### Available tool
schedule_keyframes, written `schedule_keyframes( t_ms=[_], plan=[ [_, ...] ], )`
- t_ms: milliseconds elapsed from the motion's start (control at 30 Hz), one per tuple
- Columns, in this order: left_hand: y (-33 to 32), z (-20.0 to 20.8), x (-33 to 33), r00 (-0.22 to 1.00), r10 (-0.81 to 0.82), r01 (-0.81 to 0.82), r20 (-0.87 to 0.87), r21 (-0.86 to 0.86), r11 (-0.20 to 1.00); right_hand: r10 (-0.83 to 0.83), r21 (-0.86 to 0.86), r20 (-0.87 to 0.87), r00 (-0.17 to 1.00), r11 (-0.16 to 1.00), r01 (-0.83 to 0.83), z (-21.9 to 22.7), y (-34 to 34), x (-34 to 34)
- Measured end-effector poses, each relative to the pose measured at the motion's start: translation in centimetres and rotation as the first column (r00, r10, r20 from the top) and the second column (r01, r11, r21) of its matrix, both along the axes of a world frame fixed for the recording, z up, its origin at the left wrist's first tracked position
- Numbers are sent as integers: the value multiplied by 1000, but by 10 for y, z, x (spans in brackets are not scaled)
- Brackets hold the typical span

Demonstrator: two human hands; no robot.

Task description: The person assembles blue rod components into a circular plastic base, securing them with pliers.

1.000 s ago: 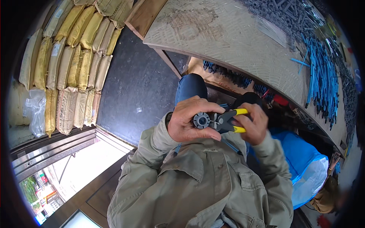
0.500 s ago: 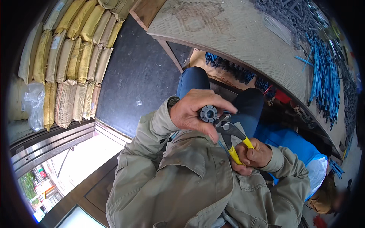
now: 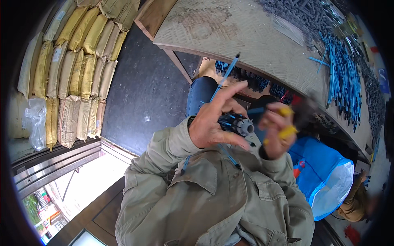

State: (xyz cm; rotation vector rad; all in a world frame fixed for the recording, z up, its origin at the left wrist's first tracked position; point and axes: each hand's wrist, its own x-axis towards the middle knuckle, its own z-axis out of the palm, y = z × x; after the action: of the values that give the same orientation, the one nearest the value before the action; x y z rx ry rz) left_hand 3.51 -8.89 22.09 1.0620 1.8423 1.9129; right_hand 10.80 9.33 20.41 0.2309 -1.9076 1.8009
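Observation:
My left hand [image 3: 209, 121] is curved around a dark grey hub with blue rods [image 3: 245, 126]. Its thumb and forefinger stretch out past the hub's round end, while the other fingers are partly hidden. Thin blue rods with black tips fan out of the hub; one blue rod [image 3: 229, 71] points up toward the bench, and others hang down over my jacket. To the right, my right hand [image 3: 277, 133] is closed around yellow-handled pliers [image 3: 287, 132], smeared by motion. Their dark head [image 3: 307, 110] points away from the hub. A short blue piece shows between the hands.
A workbench [image 3: 246, 45] stands ahead, with a pile of blue rods [image 3: 344, 78] and many grey parts [image 3: 299, 14] on its right. Stacked yellow-brown sacks [image 3: 78, 61] line the left. An open blue bag [image 3: 320, 172] stands right of me; another person's sleeve [image 3: 353, 205] shows beyond.
My right hand has swung the pliers up and away from the hub, their head now turned rightward. The hub has tilted and moved right, and blue rods now show around it.

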Motion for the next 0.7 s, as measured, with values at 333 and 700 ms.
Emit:
schedule_keyframes(
  t_ms=[333,700],
  plan=[
    [-34,-4,-1,995,-95,82,43,241,967,-52,273,239,970,962,-16,-45,29,3],
    [-46,9,2,976,218,-219,17,58,974,508,-86,154,848,861,-500,-55,-21,-27]
  ],
)
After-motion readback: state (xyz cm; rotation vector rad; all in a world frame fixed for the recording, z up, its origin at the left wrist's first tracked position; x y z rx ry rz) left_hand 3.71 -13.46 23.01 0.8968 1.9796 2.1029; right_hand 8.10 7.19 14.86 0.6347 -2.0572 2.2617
